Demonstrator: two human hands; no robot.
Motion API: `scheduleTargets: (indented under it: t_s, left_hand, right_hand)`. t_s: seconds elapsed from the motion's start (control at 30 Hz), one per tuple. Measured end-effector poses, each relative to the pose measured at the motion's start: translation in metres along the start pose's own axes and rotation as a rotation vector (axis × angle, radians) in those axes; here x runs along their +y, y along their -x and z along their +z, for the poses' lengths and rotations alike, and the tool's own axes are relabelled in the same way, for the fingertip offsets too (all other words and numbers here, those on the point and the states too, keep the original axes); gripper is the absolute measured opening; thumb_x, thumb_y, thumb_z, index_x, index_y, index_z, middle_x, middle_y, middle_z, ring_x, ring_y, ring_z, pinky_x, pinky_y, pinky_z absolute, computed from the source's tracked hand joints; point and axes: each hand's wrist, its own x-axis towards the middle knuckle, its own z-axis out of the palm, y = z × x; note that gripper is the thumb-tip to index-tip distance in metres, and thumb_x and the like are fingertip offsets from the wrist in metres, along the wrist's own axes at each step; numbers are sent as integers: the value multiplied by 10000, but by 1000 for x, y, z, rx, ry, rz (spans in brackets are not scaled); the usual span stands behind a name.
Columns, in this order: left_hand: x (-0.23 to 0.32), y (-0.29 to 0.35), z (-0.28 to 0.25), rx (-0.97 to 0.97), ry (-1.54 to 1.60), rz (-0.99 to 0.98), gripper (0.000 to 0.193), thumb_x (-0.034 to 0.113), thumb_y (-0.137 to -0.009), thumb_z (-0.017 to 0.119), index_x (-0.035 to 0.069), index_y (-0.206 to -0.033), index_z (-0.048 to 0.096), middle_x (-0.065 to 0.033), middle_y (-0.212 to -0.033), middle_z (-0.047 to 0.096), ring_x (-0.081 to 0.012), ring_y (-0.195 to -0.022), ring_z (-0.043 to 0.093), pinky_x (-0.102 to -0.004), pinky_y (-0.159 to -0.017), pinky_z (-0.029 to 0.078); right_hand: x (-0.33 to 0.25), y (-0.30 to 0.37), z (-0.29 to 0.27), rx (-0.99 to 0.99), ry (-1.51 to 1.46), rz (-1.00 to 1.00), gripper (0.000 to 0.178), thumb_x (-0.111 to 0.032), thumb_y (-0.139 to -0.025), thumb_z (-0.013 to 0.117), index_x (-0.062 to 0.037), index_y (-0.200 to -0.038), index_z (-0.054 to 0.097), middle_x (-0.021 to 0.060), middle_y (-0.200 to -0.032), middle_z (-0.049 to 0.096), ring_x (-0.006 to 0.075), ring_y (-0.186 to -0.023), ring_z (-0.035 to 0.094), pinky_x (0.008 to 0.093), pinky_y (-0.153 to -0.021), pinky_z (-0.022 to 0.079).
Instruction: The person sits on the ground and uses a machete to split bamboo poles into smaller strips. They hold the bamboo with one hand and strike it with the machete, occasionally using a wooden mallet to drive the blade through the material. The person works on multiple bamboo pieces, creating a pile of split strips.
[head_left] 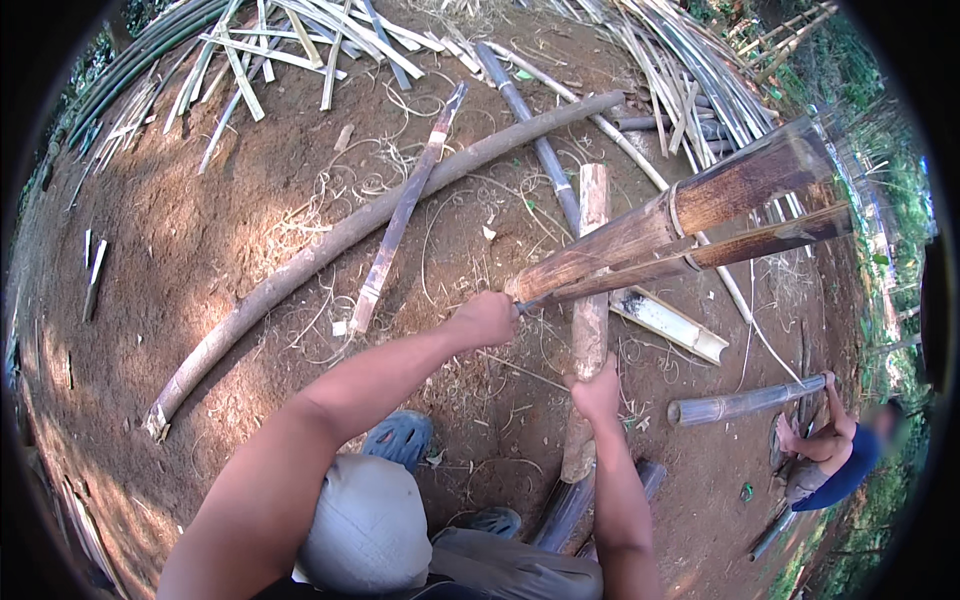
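My left hand [487, 320] is closed at the near end of a split bamboo pole, gripping a knife; only a short dark piece of its blade [532, 302] shows, wedged in the split. The brown bamboo pole [640, 232] stretches away to the upper right, its thinner split strip [730, 248] standing apart from it at the far end. Fingers wrapped round it, my right hand [598, 392] holds a thick round wooden stick [591, 330]. The stick passes under the bamboo, its far end showing beyond the pole.
A long curved branch [350, 230] lies across the dirt, with a bamboo slat [410, 205] over it. Bamboo strips [300, 40] are heaped at the back. Bamboo lengths [570, 510] lie by my feet. At right, another person [845, 450] holds a bamboo pole [745, 403].
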Motion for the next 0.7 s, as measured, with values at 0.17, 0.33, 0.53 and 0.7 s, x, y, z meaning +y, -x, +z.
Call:
scheduleTargets:
  t_s: [0.17, 0.33, 0.53, 0.7]
  left_hand:
    - [-24, -12, 16, 116, 65, -12, 297, 220, -868, 599, -58, -922, 690, -246, -766, 706, -401, -755, 727, -480, -792, 603]
    - [-33, 1, 23, 101, 128, -51, 305, 231, -884, 586, -48, -980, 663, -252, -824, 709, -390, -780, 725, -485, -789, 590]
    - [-35, -9, 28, 51, 105, -128, 334, 271, -949, 587, -31, -1020, 712, -266, -969, 719, -393, -937, 725, -491, -879, 570]
    - [-5, -20, 9, -91, 163, -248, 347, 259, -943, 574, -50, -1006, 720, -260, -923, 725, -380, -898, 740, -491, -859, 578]
  right_hand:
    - [-35, 2, -62, 82, -230, -67, 590, -109, -681, 780, 9, -1226, 587, 197, -1059, 731, 303, -968, 719, 410, -872, 556]
    - [-25, 4, -69, 477, -427, -378, 667, 4, -730, 713, 7, -1347, 461, 150, -1086, 663, 247, -925, 678, 367, -852, 548]
    - [12, -4, 28, -134, -29, 28, 737, -207, -686, 832, 28, -1300, 497, 306, -1130, 695, 423, -1083, 692, 454, -943, 547]
    - [42, -12, 5, -173, -25, -2, 760, -265, -717, 845, 28, -1331, 508, 270, -1182, 693, 391, -1133, 677, 437, -1003, 510]
